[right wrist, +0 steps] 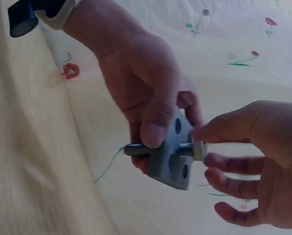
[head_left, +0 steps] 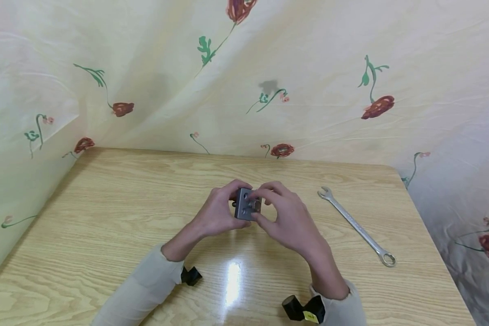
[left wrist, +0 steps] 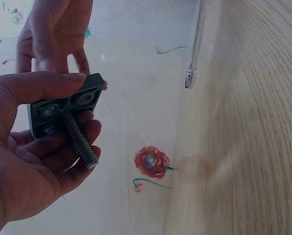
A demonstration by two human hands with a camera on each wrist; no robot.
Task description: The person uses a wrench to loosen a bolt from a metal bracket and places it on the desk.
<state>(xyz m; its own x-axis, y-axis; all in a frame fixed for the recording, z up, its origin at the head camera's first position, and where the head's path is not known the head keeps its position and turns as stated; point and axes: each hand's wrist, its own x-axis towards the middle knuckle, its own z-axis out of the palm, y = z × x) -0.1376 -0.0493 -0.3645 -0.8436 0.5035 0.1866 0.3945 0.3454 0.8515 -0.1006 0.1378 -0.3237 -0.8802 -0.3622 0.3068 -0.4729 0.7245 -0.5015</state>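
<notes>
A grey metal plate [head_left: 244, 213] with several holes is held above the table, tilted on edge. My left hand [head_left: 216, 215] grips it by its edges, thumb on one side and fingers on the other. Through the plate runs a hex bolt [right wrist: 200, 151]; its threaded shank [left wrist: 79, 139] sticks out from the back in the left wrist view. The bolt head stands a little off the plate's face. My right hand [head_left: 291, 217] pinches at the bolt head with thumb and fingertips, the lower fingers loosely bent in the right wrist view.
A combination wrench [head_left: 356, 226] lies slantwise on the wooden table [head_left: 126, 194], to the right of my hands. Cloth with a flower print [head_left: 167, 113] hangs behind the table and at both sides. Black wrist-worn pieces [head_left: 303, 309] sit at both sleeves.
</notes>
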